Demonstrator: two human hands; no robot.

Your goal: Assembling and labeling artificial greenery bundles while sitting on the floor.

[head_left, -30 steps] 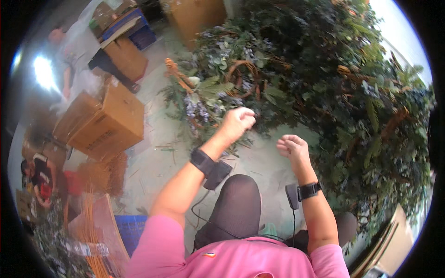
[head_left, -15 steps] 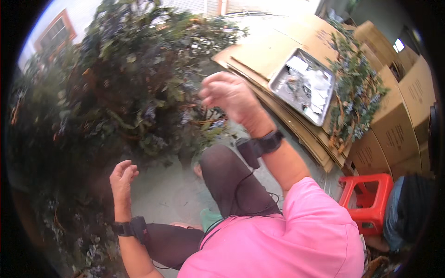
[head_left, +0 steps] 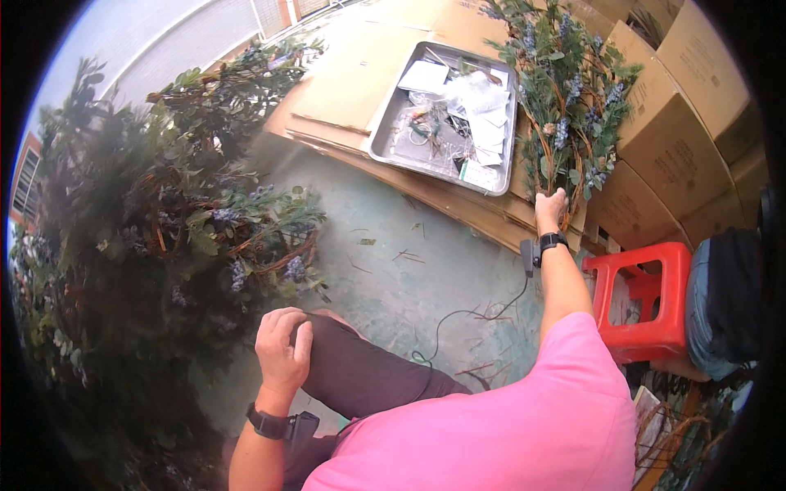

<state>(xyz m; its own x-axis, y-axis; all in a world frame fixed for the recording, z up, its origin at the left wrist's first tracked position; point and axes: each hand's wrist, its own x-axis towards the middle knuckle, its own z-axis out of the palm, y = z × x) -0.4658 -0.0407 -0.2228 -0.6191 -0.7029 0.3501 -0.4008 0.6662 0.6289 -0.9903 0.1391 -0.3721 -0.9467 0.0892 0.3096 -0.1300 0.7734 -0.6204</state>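
My right hand (head_left: 551, 208) reaches far out and closes on the lower twig rim of a leafy wreath with blue flowers (head_left: 565, 98) that lies on flattened cardboard (head_left: 360, 65). A black wrist device with a cable sits on that arm. My left hand (head_left: 282, 350) rests on my bent knee in dark trousers, fingers curled loosely, holding nothing. A big heap of similar green wreaths (head_left: 164, 237) rises just left of that knee.
A metal tray (head_left: 385, 143) of plastic bags and small parts lies left of the wreath. Stacked cardboard boxes (head_left: 679, 114) stand at the right. A red plastic stool (head_left: 647, 303) is beside my right arm, with dark fabric past it. Twig scraps dot the green floor (head_left: 409, 262).
My view has swung from the wreath heap toward the cardboard and tray. My right hand has gone from raised in the air out to the wreath; my left hand dropped onto my knee.
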